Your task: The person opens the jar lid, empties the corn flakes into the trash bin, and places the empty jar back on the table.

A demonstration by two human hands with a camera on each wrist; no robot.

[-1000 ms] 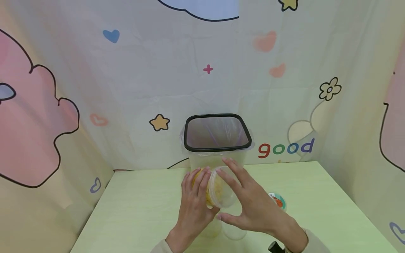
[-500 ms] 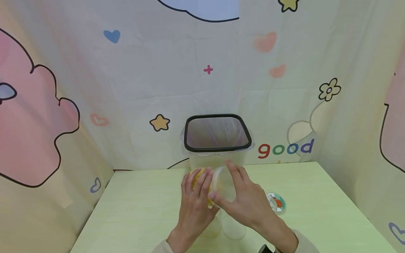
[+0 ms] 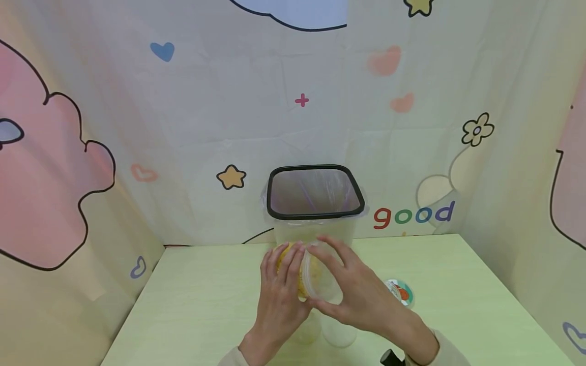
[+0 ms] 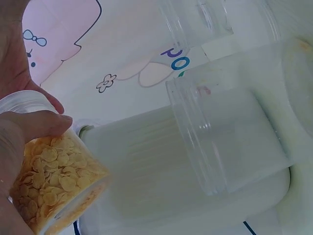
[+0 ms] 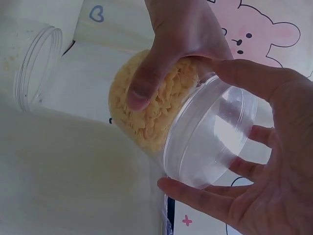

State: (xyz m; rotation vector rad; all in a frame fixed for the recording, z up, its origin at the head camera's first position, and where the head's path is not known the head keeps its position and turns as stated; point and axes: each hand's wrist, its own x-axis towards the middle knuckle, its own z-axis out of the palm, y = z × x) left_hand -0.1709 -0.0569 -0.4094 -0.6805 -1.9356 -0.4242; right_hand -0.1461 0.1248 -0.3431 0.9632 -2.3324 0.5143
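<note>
A clear jar of yellow cereal flakes (image 5: pixel 159 117) is tilted sideways above the table. My left hand (image 3: pixel 280 302) grips its body, thumb on one side and fingers over the other. The jar's clear screw lid (image 5: pixel 215 139) faces right and sits on the mouth. My right hand (image 3: pixel 366 292) holds the lid round its rim, thumb and fingers curved at opposite edges. In the left wrist view the flakes (image 4: pixel 61 171) show through the jar wall below the left thumb.
Two clear open jars (image 4: pixel 234 132) (image 3: pixel 340 333) stand on the table below the hands. Behind them is a bin with a black rim (image 3: pixel 316 216) and plastic liner. A round lid with a colourful label (image 3: pixel 403 293) lies to the right on the pale green table (image 3: pixel 201 295).
My right hand's fingers were spread off the lid, then its thumb came to the near left of the rim; now the thumb is lower and the grip has turned. The left hand stays almost still.
</note>
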